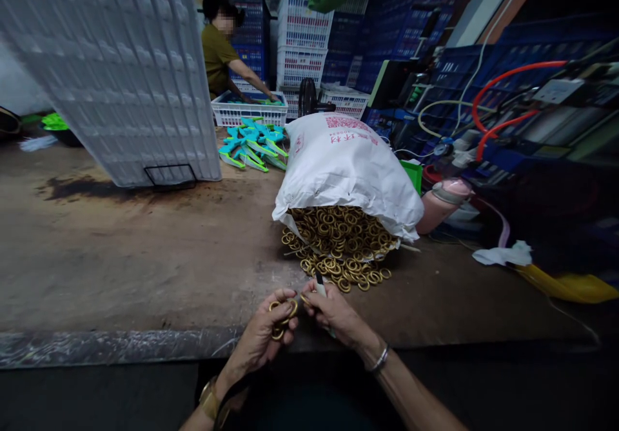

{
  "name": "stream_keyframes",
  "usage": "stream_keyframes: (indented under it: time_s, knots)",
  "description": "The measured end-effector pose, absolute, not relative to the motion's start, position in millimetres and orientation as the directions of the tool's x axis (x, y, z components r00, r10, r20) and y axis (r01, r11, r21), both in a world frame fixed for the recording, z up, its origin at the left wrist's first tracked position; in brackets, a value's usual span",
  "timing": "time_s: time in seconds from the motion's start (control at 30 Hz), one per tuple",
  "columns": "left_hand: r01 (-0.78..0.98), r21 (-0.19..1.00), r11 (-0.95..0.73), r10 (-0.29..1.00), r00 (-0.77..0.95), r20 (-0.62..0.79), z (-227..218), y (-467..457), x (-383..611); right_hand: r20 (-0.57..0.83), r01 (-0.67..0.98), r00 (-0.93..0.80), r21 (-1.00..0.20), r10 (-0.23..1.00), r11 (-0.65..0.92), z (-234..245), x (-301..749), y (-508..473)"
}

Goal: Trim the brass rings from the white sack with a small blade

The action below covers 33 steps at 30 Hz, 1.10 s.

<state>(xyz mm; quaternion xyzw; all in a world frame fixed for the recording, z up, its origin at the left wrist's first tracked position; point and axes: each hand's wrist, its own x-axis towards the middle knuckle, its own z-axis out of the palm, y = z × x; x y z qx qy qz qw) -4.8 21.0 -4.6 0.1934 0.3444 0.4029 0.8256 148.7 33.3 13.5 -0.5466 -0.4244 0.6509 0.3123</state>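
My left hand (268, 328) is closed around several gold-coloured rings (277, 334), held between thumb and fingers just over the table's front edge. Beside it, my right hand (333, 311) grips a slim pale tool with a dark end (321, 284), which looks like a small knife. A ring (305, 298) also shows at the tips of the right thumb and forefinger. Just beyond both hands, a heap of loose gold-coloured rings (345, 270) spills from the mouth of a white woven sack (333, 160) lying on its side.
On the left of the worktable (145, 257) stands a tall stack of translucent ribbed trays (135, 76). Blue-and-green plastic clips (254, 140) lie behind the sack. A pink bottle (442, 205) and hoses (507, 70) are at right. Another person (217, 57) reaches into a white crate (251, 113).
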Motion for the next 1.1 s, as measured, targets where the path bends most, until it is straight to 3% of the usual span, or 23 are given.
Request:
stream_keyframes:
  time_s: [0.1, 0.4, 0.53, 0.73, 0.87, 1.1]
  knots:
    - [-0.529, 0.594, 0.606, 0.795, 0.437, -0.422, -1.4, 21.3, -4.6, -0.476, -0.021, -0.277, -0.865, 0.834, -0.501, 17.6, 146.9, 34.0]
    - [-0.496, 0.707, 0.504, 0.854, 0.409, -0.323, -1.8, 14.1, 3.1, -0.538, -0.011, -0.290, -0.825, 0.791, -0.565, 6.2, 140.6, 35.2]
    - [-0.495, 0.727, 0.475, 0.873, 0.367, -0.321, -2.8, 14.1, 5.3, -0.439, -0.007, -0.220, -0.892, 0.871, -0.452, 3.3, 140.4, 34.0]
    - [-0.480, 0.734, 0.480, 0.872, 0.350, -0.342, -5.0, 13.5, 6.8, -0.196, 0.336, -0.077, -0.928, 0.978, -0.160, 2.6, 140.8, 34.1]
    - [-0.433, 0.755, 0.492, 0.859, 0.381, -0.342, -5.1, 12.8, 8.0, -0.152, 0.414, -0.069, -0.904, 0.986, -0.110, 3.2, 139.4, 33.7]
    - [-0.459, 0.744, 0.486, 0.862, 0.391, -0.323, -0.5, 11.3, 8.8, -0.158, 0.359, -0.112, -0.927, 0.981, -0.108, 4.6, 144.4, 34.1]
